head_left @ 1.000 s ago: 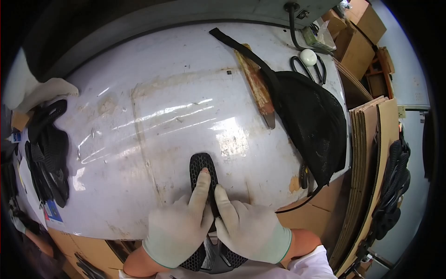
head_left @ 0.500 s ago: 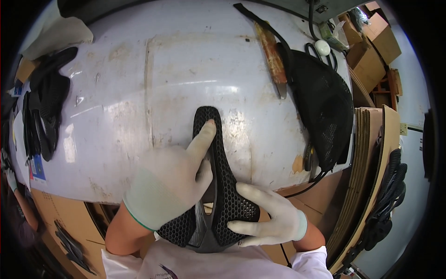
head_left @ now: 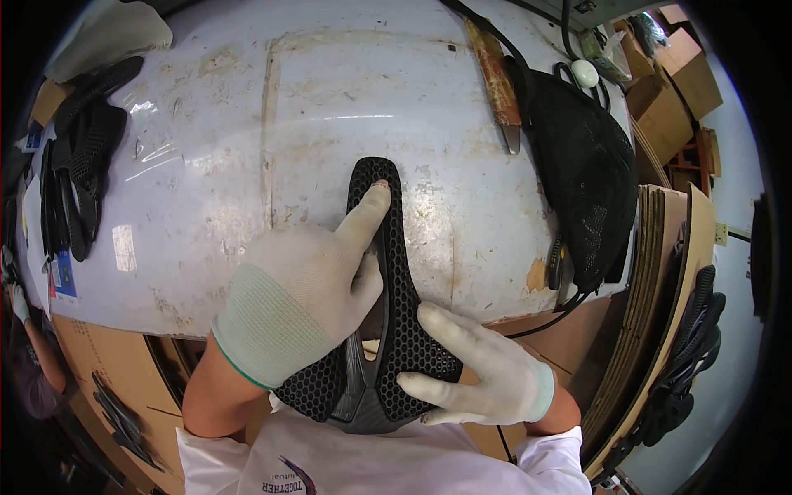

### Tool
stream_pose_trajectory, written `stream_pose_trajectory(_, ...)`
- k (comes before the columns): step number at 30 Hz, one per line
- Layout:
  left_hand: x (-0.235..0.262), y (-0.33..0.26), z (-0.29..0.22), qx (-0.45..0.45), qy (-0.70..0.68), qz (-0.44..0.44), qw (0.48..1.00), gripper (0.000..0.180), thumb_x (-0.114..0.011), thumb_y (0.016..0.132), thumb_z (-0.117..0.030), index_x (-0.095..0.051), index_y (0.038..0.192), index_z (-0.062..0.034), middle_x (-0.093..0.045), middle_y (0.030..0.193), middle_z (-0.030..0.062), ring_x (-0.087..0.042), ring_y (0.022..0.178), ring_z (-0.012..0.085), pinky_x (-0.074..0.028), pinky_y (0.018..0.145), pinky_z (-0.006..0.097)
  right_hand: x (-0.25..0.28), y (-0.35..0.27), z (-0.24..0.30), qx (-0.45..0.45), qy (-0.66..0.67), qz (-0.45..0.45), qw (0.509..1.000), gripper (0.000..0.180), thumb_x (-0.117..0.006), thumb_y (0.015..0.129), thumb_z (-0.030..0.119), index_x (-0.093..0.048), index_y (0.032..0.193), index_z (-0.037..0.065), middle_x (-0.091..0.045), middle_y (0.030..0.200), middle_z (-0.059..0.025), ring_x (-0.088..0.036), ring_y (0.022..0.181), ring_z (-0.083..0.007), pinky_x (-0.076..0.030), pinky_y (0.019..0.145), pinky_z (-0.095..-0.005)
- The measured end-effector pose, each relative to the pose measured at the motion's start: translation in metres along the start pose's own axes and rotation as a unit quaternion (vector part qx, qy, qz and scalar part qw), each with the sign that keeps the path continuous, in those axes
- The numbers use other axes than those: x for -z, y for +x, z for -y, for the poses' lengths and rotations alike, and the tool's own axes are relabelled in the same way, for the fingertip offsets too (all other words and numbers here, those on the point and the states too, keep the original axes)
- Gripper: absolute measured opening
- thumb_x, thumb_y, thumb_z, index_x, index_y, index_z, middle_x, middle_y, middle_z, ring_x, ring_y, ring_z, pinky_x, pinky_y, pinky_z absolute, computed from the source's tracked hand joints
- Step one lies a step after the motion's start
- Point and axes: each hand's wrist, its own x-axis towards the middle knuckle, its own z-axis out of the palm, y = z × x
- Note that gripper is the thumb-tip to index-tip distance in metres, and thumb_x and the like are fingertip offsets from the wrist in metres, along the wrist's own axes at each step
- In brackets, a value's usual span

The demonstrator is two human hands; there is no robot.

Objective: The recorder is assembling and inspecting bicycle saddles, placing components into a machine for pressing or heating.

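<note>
A black bicycle saddle point(head_left: 399, 285) with honeycomb-pattern padding and a long central gap lies against my shirt, its narrow nose over the white table point(head_left: 198, 272). My left hand point(head_left: 289, 280), in a white knit glove, holds the nose: the index finger stretches along its top, with a bare-looking fingertip near the end. The thumb is bent at the central gap; the other fingers are hidden. On the saddle's wide right wing, my gloved right hand point(head_left: 495, 371) grips the edge with its fingers parted over the padding.
Black saddle parts point(head_left: 91, 165) pile up at the table's left. On the right lie a tool with an orange-brown wrapped handle point(head_left: 495, 78) and a black mesh item point(head_left: 582, 181). Cardboard sheets point(head_left: 660, 272) stand by the right edge. Another person's gloved hand point(head_left: 19, 304) shows far left.
The whole view has shifted, so the table and its things sit a little higher. The saddle has slid slightly farther over the table, both hands moving with it and keeping their hold.
</note>
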Motion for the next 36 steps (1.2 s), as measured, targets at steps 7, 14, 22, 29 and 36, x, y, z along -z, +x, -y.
stream_pose_trajectory(7,0.001,-0.001,-0.007,0.035,0.023,0.021,0.999,0.057,-0.063,0.092,-0.009,-0.055,0.148,-0.0079,-0.066,0.074,0.019,-0.066,0.06,0.0347,-0.053,0.06,0.044,-0.021,-0.009,-0.005,-0.002,0.075,-0.059,0.995,0.064,-0.088,0.08,0.038,-0.067,0.13,0.004,-0.033,0.155,-0.042,-0.046,0.135,-0.0621,-0.048,0.108,-0.0561)
stream_pose_trajectory(14,-0.003,-0.001,-0.008,0.036,0.044,0.022,0.998,0.056,-0.062,0.093,-0.009,-0.054,0.149,-0.0085,-0.07,0.088,0.015,-0.067,0.064,0.0333,-0.054,0.06,0.042,-0.047,-0.004,-0.007,-0.013,0.053,-0.088,0.995,0.079,-0.082,0.091,0.022,-0.041,0.155,0.0,-0.03,0.156,-0.0449,-0.041,0.143,-0.0568,-0.045,0.112,-0.0523)
stream_pose_trajectory(22,0.0,-0.001,-0.005,0.023,0.012,0.025,0.999,0.058,-0.063,0.092,-0.008,-0.054,0.149,-0.0074,-0.07,0.096,0.017,-0.067,0.065,0.035,-0.054,0.06,0.043,-0.03,0.008,0.008,-0.019,-0.13,-0.079,0.988,0.048,-0.069,0.087,0.011,-0.064,0.134,0.0,-0.064,0.129,-0.0302,-0.066,0.118,-0.0463,-0.052,0.101,-0.0472)
stream_pose_trajectory(29,0.006,-0.007,0.01,0.002,-0.083,0.028,0.996,0.06,-0.068,0.09,-0.014,-0.055,0.148,-0.0052,-0.071,0.101,0.0233,-0.071,0.074,0.0367,-0.056,0.066,0.041,-0.022,0.015,-0.004,0.08,-0.148,-0.084,0.982,0.033,-0.066,0.081,0.017,-0.074,0.106,-0.002,-0.072,0.112,-0.0175,-0.07,0.11,-0.0365,-0.057,0.095,-0.0449)
stream_pose_trajectory(36,0.02,-0.085,0.054,-0.168,-0.222,0.077,0.957,0.067,-0.082,0.083,-0.044,-0.068,0.137,-0.0066,-0.059,0.126,0.0247,-0.07,0.095,0.035,-0.057,0.081,0.04,-0.02,0.014,-0.009,0.077,-0.123,-0.097,0.985,0.031,-0.066,0.081,0.013,-0.073,0.108,-0.002,-0.071,0.112,-0.0176,-0.07,0.11,-0.0361,-0.057,0.098,-0.0449)
